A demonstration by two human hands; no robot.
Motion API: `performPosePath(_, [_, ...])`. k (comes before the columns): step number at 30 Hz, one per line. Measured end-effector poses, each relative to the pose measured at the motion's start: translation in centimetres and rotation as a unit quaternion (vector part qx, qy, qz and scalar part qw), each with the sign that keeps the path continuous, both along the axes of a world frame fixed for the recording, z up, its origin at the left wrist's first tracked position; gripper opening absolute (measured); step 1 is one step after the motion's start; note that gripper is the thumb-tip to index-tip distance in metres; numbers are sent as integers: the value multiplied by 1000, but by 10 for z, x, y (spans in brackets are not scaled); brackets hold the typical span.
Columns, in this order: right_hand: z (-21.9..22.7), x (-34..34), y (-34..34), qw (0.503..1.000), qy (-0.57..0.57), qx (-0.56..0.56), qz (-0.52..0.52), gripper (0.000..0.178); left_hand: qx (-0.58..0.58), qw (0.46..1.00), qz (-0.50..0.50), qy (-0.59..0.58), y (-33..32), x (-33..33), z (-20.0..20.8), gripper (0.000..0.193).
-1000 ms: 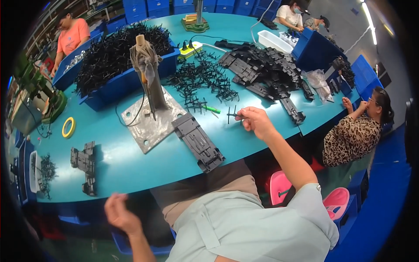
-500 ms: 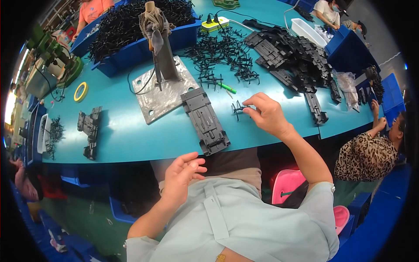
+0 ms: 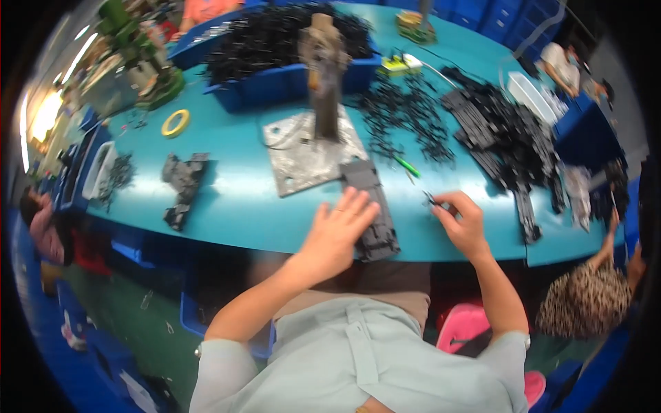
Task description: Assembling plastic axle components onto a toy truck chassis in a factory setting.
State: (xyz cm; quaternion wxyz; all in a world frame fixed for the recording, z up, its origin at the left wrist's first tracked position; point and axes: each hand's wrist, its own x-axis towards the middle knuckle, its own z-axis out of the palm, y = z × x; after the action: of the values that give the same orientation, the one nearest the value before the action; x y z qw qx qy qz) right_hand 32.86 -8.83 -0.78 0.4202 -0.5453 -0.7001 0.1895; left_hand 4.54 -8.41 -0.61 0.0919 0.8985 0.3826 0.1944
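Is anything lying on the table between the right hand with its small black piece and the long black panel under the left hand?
Nothing visible does. The right hand pinches a small black piece just right of the long black panel, where the left hand rests. Only bare teal table lies between them; the green stick lies farther back.

Pale grey-green short-sleeve shirt w/ button placket down the front and a collar, sleeves ending above the elbows, hems a bit darker. Forearms bare, no gloves, no watch visible. Thin ring on a finger of the left hand (image 3: pixel 335 234). Right hand (image 3: pixel 463 224) bare, no rings seen. Brownish trousers at the lap, partly hidden under the shirt.
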Motion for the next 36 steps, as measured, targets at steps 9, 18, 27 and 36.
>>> performPosePath(9, [-4,14,-14,950,301,-6,-90,17,57,996,48,-53,-1,58,-2,56])
performPosePath(18, [-10,5,-33,936,342,-54,-60,17,-23,992,67,-100,24,21,-13,68])
performPosePath(27, [-15,-32,-27,930,353,-98,-17,17,-21,990,113,-82,8,22,-9,63])
performPosePath(36, [-21,-46,-10,906,394,-158,-14,18,-149,966,60,-204,5,5,-12,26])
